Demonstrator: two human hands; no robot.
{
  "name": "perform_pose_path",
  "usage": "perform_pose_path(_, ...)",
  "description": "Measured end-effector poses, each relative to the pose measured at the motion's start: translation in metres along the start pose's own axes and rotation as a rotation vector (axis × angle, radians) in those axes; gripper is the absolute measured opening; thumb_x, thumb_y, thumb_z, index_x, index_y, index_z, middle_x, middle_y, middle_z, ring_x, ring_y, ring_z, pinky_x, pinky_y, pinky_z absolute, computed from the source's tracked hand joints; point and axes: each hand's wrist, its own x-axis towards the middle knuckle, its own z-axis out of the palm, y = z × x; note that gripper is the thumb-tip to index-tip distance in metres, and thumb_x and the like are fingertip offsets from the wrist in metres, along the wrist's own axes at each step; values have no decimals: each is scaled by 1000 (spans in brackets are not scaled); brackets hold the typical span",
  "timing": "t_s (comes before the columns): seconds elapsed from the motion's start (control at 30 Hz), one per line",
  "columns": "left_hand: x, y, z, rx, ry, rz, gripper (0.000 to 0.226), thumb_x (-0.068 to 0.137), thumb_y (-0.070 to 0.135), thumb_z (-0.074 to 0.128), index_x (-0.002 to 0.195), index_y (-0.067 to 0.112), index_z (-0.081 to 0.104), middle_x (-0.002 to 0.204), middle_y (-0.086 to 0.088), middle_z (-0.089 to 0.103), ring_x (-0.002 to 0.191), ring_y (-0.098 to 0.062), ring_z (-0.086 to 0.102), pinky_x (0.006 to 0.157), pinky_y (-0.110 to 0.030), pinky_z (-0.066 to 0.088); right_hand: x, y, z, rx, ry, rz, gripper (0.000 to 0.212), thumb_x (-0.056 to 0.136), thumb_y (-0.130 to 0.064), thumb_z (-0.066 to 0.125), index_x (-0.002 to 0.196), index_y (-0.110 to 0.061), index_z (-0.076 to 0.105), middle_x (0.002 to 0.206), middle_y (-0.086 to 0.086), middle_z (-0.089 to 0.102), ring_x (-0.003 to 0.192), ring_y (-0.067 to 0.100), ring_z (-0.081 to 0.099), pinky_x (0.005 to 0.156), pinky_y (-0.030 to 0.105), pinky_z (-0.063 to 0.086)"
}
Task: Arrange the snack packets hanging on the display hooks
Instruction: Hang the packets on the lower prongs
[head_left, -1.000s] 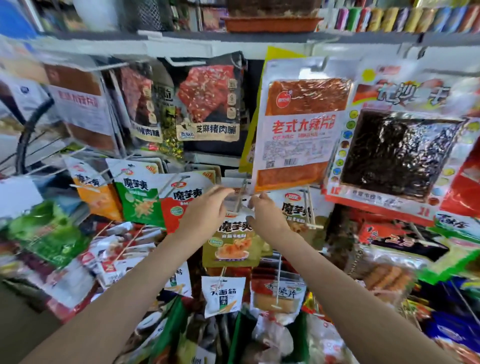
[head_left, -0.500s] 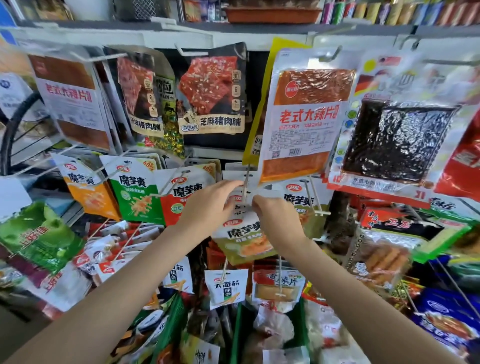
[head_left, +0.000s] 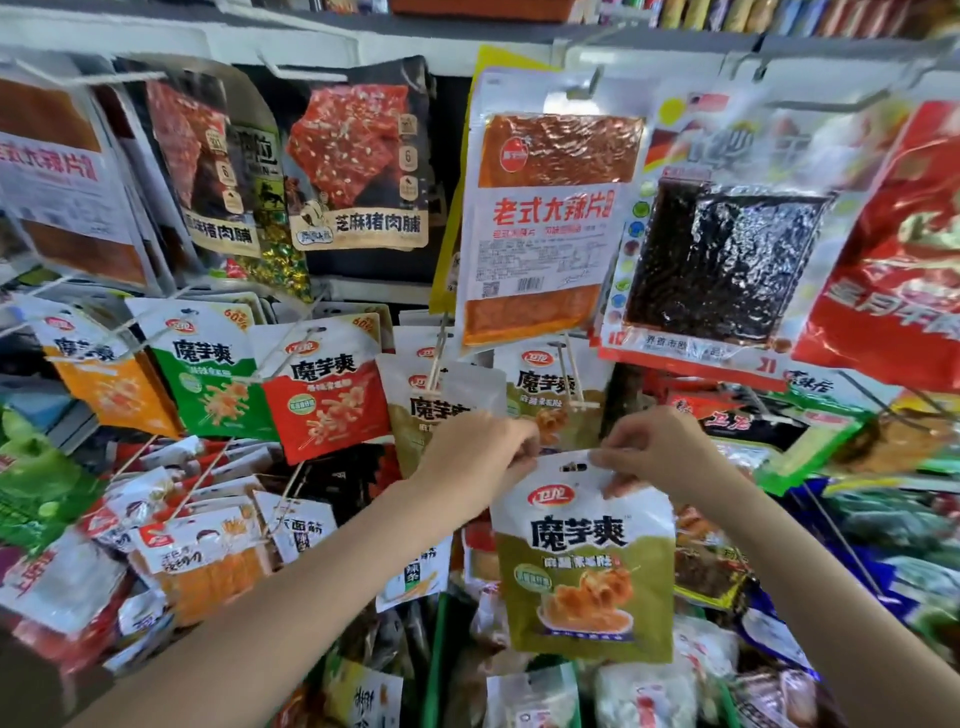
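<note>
An olive-green snack packet (head_left: 584, 566) with a white top hangs free in front of the display, off any hook. My left hand (head_left: 480, 452) pinches its top left corner and my right hand (head_left: 654, 449) pinches its top right corner, with the hang hole between them. Just behind and above, more olive packets of the same kind (head_left: 441, 405) hang on a wire hook (head_left: 435, 364). A second hook (head_left: 571, 379) to the right carries another olive packet (head_left: 550, 389).
Red (head_left: 324, 395), green (head_left: 213, 374) and orange (head_left: 104, 384) packets of the same brand hang in a row to the left. Large packets (head_left: 545, 218) hang from the upper rail. Lower hooks and bins crowded with snacks fill the space below my arms.
The olive packet was up at the hook between my hands; now it is off the hook and lower, nearer to me, held by both top corners.
</note>
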Motion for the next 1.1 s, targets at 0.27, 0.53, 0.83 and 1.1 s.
perform_pose_path(0.27,50,-6,6,-65,66,-174,11,92,12,53,96,14,64,87,2,69,69,-11,63,58,-14,39,39,10,4,139,253,-56,16,86,-10,63,70,-9,61,70,11,70,62,19,71,66,32,56)
perform_pose_path(0.53,69,-8,24,0,-1,-284,60,81,-17,42,135,8,35,136,-17,42,105,-33,56,81,-38,44,98,16,11,25,411,2,18,88,-5,55,99,0,68,89,13,69,76,19,61,67,27,47)
perform_pose_path(0.83,-24,-52,14,52,488,-3,24,81,9,43,87,7,66,93,-7,62,93,-13,47,91,-21,31,46,9,22,299,689,-299,32,86,8,35,87,-7,62,68,1,60,50,-6,55,45,2,37)
perform_pose_path(1.1,25,-124,-11,98,64,-514,38,91,28,53,128,19,51,128,-7,56,120,-31,46,98,-42,37,42,-46,54,-126,212,-645,32,81,6,40,96,-3,67,89,5,66,72,22,65,64,21,42)
